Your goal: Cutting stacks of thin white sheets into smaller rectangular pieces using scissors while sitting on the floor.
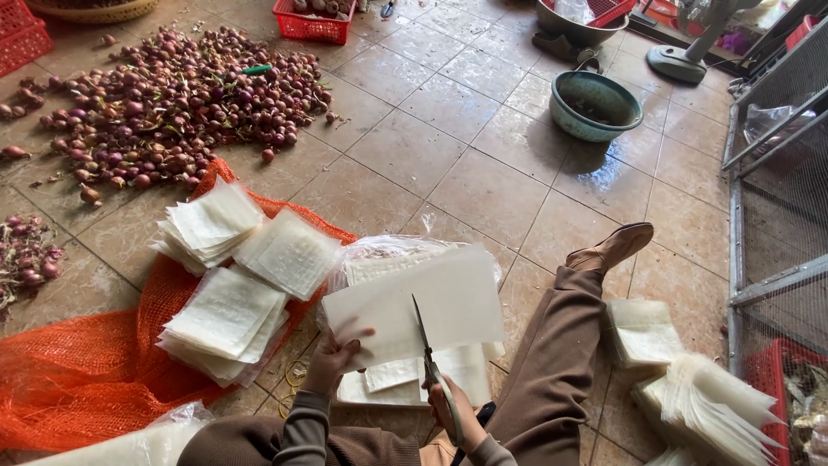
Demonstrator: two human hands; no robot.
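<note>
Head: right hand [453,412] grips scissors [429,355].

Floor [483,173]: glazed ceramic tile, beige-brown, mottled; glossy with wet-looking sheen toward the basin, dull grout lines.
Sheet [431,302] held by left hand [332,358]: thin, translucent white, paper-like, matt, faint woven texture.
Cut square stacks [228,315]: same material, edges slightly ragged, fine grid imprint on top faces.
Scissors [429,362] in right hand [453,414]: blades bare metal, dull grey, smooth; handle material hidden by the hand.
Net sack [78,371]: orange plastic mesh, coarse, open weave, crumpled.
Shallots [172,112]: dry papery skins, purple-red, slight shine.
Basin [595,105]: teal, smooth, glossy rim; plastic or enamel, cannot tell.
Basket [312,28]: red moulded plastic lattice.
Trousers [552,362]: brown cloth, matt.
Cage [780,173]: grey metal frame, fine wire mesh.
</note>
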